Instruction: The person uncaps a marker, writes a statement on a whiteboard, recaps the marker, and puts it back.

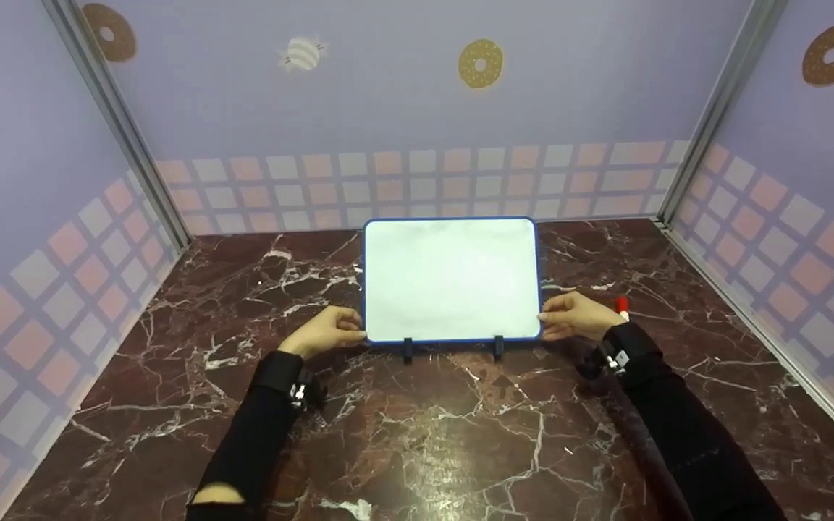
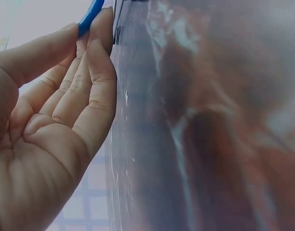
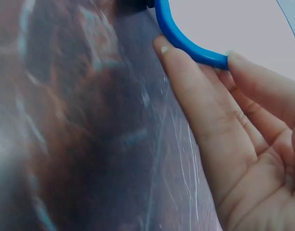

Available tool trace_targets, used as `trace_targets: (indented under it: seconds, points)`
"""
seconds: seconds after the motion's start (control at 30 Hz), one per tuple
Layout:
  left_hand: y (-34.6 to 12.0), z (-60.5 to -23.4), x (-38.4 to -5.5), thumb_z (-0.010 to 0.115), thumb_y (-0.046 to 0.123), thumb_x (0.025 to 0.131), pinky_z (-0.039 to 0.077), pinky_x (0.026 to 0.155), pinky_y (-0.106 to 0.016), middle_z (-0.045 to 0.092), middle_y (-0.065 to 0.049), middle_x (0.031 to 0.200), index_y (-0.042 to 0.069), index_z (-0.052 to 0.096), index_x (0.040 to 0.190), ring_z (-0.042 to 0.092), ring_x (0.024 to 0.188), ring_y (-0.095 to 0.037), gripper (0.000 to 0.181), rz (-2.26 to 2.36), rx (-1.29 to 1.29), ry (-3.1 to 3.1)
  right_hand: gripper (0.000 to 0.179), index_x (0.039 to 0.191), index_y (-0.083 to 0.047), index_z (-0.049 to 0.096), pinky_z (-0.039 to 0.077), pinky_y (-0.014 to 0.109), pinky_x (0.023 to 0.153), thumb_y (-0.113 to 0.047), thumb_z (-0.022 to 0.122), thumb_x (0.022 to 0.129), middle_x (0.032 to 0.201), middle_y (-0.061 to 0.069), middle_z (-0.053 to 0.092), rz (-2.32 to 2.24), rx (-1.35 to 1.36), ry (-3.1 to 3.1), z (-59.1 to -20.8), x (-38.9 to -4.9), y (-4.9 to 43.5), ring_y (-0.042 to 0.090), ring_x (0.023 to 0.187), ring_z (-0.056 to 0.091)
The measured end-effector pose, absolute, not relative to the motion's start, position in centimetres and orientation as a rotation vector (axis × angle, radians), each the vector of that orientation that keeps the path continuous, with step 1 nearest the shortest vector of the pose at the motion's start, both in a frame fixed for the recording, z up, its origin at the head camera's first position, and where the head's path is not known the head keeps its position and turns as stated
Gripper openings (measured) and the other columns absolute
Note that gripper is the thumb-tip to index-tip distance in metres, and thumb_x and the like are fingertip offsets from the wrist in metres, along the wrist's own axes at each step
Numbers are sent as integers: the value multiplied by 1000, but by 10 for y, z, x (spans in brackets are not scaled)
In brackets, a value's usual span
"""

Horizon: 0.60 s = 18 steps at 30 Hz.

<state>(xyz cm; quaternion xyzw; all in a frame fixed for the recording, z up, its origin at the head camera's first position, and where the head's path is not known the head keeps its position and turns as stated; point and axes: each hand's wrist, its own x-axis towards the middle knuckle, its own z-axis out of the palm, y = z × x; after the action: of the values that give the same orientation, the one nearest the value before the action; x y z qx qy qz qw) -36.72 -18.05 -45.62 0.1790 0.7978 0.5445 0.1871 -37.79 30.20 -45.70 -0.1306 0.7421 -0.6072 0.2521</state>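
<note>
A small whiteboard [image 1: 452,278] with a blue frame [image 3: 178,37] stands up on two short black feet, the left foot [image 1: 407,351] and the right foot [image 1: 499,347]. Its white face bears faint grey smudges. My left hand [image 1: 324,331] pinches the frame at the lower left corner, thumb in front and fingers behind. At the lower right corner my right hand [image 1: 578,316] holds the frame the same way, its thumb tip on the front edge. Both wrist views show the fingers low beside the tabletop.
Behind my right hand lies a marker with a red cap [image 1: 622,307], partly hidden by the wrist. The dark red marbled table [image 1: 446,441] is enclosed by purple patterned panels [image 1: 388,108] at the back and both sides.
</note>
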Motion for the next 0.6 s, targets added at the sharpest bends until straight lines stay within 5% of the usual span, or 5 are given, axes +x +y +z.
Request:
trace_targets:
  seconds: [0.6]
  points:
    - [-207,-459,-331,63,3,95,57,79,-25,67,-12,94,-6,55,101,66,85,-14,13,1441,620,2230,4,95,-2,54,63,32,78,-2,54,100,86,4,66,-1601,-517,1950,-463,-353,289,15,78,73]
